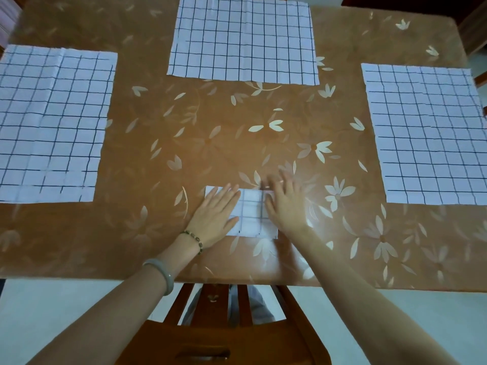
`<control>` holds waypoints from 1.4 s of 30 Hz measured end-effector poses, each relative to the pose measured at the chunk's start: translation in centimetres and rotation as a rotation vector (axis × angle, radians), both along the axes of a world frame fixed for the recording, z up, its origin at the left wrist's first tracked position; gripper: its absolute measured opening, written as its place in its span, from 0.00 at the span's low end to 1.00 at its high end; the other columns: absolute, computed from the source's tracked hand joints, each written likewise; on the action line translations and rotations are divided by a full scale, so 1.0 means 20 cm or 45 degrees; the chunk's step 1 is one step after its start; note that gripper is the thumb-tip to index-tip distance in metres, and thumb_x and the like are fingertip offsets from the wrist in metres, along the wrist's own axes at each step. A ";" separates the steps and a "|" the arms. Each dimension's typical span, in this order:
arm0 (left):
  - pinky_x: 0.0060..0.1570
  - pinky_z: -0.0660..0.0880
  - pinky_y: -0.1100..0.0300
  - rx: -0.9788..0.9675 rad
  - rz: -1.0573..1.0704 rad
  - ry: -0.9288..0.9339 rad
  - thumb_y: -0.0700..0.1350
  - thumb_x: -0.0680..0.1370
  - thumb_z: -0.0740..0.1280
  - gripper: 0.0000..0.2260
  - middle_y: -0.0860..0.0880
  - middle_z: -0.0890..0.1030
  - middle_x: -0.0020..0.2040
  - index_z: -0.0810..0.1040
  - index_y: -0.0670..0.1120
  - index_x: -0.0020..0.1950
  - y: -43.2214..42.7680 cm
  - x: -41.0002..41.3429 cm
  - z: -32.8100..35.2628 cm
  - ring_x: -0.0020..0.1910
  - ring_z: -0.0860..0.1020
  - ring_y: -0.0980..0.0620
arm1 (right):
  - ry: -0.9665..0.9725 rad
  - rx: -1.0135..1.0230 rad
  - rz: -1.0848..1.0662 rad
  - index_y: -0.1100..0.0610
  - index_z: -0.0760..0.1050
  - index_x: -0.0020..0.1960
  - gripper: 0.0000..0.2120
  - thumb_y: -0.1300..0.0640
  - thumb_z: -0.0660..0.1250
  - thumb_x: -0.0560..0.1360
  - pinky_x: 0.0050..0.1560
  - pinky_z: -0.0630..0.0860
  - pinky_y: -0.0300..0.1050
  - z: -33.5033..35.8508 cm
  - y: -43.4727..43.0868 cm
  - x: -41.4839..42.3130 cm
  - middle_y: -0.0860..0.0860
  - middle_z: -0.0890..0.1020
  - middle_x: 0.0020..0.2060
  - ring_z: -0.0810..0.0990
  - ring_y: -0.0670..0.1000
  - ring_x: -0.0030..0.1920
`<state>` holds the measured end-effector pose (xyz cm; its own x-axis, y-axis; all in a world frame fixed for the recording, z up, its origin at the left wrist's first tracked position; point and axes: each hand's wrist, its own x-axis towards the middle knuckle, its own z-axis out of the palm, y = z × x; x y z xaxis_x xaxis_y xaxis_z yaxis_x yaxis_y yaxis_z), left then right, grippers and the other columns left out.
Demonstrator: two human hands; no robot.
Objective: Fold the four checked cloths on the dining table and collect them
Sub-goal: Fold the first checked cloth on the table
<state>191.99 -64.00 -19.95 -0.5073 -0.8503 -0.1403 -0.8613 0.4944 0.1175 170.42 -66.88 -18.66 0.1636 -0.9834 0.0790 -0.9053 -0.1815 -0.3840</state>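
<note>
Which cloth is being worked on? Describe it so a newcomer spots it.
On the brown flower-patterned dining table, look to the near edge by the wooden chair. A small white checked cloth lies there under the left hand and right hand. It alone is folded; the three other cloths lie spread flat.

Soft, even light, nothing harsh. Glare is seen on the table (324, 214) by the motion-blurred right hand (286, 206) — edges are bowed.
</note>
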 end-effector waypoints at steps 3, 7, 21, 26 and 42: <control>0.72 0.55 0.48 0.044 0.008 -0.048 0.53 0.80 0.51 0.26 0.43 0.66 0.73 0.64 0.38 0.73 -0.02 -0.04 -0.03 0.73 0.63 0.46 | 0.009 0.064 0.323 0.64 0.67 0.70 0.24 0.57 0.53 0.76 0.72 0.56 0.56 -0.04 0.07 0.16 0.61 0.69 0.70 0.63 0.60 0.72; 0.72 0.55 0.48 0.126 0.046 -0.053 0.52 0.80 0.51 0.26 0.43 0.67 0.73 0.64 0.39 0.74 -0.02 -0.05 -0.10 0.74 0.63 0.48 | 0.176 0.272 0.382 0.64 0.60 0.74 0.26 0.53 0.48 0.80 0.71 0.58 0.57 -0.16 0.13 0.24 0.59 0.64 0.73 0.60 0.56 0.75; 0.73 0.43 0.47 0.011 0.407 -0.112 0.62 0.80 0.46 0.33 0.45 0.56 0.76 0.55 0.40 0.77 0.02 0.17 -0.09 0.76 0.56 0.48 | 0.358 0.279 0.064 0.62 0.54 0.76 0.38 0.35 0.39 0.78 0.74 0.34 0.55 -0.06 0.14 -0.02 0.57 0.55 0.76 0.52 0.55 0.77; 0.72 0.51 0.46 0.011 0.162 -0.048 0.51 0.80 0.47 0.26 0.42 0.62 0.76 0.58 0.40 0.76 -0.02 0.01 -0.06 0.75 0.60 0.46 | 0.221 0.230 0.175 0.65 0.64 0.72 0.28 0.49 0.48 0.78 0.71 0.51 0.59 -0.05 0.10 0.26 0.59 0.67 0.72 0.63 0.57 0.73; 0.74 0.39 0.47 0.172 0.383 -0.209 0.70 0.75 0.39 0.40 0.48 0.44 0.77 0.44 0.44 0.78 -0.02 0.20 -0.07 0.77 0.46 0.51 | 0.432 0.401 0.202 0.63 0.50 0.76 0.39 0.35 0.37 0.78 0.75 0.41 0.57 -0.13 0.11 -0.23 0.54 0.50 0.76 0.45 0.52 0.76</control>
<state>195.92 -64.42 -21.32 -0.1983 -0.9264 -0.3202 -0.9786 0.2053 0.0122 165.82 -64.65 -21.21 0.2785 -0.9118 -0.3018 -0.9594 -0.2498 -0.1307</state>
